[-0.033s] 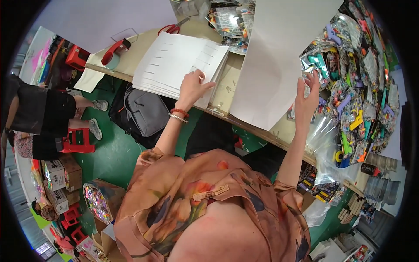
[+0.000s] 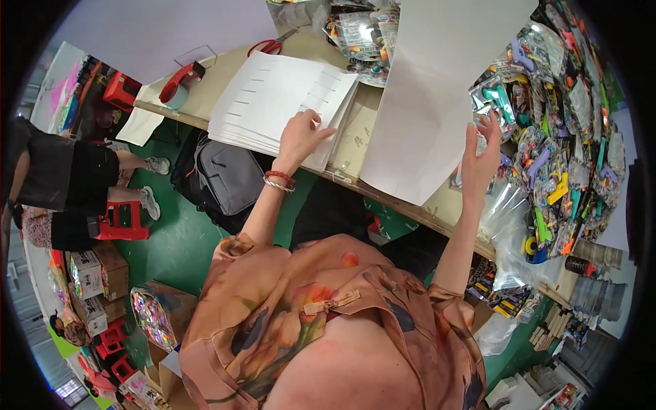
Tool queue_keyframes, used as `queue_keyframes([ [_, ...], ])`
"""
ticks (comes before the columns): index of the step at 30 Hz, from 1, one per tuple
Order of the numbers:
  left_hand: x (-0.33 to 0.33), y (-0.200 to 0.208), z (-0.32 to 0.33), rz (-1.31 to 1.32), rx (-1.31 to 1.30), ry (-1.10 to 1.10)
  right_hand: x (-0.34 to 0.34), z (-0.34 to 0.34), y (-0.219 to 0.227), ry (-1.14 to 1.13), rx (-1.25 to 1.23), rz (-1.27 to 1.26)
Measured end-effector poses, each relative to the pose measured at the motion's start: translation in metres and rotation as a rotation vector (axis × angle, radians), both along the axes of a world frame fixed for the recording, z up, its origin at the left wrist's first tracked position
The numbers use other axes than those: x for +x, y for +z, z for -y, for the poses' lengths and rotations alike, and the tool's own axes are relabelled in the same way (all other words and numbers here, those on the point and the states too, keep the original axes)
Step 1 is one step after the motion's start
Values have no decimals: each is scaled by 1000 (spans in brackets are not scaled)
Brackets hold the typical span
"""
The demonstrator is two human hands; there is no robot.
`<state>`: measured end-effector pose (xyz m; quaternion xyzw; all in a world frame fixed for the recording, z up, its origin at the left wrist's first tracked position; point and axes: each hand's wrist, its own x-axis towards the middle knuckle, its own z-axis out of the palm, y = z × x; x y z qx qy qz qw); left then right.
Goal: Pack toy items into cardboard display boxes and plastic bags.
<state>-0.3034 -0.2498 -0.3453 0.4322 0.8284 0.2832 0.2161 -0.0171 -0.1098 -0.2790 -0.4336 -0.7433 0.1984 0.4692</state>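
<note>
My left hand (image 2: 303,140) rests on the right part of a stack of white sheets (image 2: 249,102) with short slit-like lines. Its thumb stretches out to the right and its fingers are loosely bent, with nothing in them. My right hand (image 2: 482,154) is raised beside the right edge of a large, curved white sheet (image 2: 427,116). Thumb and fingers are apart there; whether the thumb touches the sheet's edge I cannot tell. That large sheet leans over the table (image 2: 352,140) between my two hands.
Red-handled scissors (image 2: 268,46) and a red tape dispenser (image 2: 183,80) lie behind the stack. Packaged colourful toys (image 2: 547,137) pile up on the right, with clear plastic bags (image 2: 509,219) nearer me. A grey backpack (image 2: 225,174) sits below the table edge. Another person (image 2: 75,171) is at far left.
</note>
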Motion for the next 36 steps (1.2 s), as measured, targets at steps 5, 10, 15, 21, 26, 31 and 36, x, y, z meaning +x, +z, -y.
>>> queue_keyframes([
  [5, -40, 37, 20, -236, 301, 159, -7, 25, 9, 58, 93, -7],
  [10, -24, 160, 92, -148, 810, 457, -31, 53, 7, 429, -244, -289],
  [15, -18, 194, 152, 381, 1108, 233, -101, 60, 30, 809, -537, -560],
  [21, 11, 161, 120, 146, 1115, 585, -119, 94, 78, 751, -550, -617],
  [26, 30, 134, 97, -306, 794, 152, -43, 113, 56, 304, -449, -530],
  [31, 72, 95, 40, 592, 817, -53, 37, 109, 23, 471, -251, -699],
  [36, 123, 76, -13, 498, 697, -60, 46, 72, -45, 6, -56, -174],
])
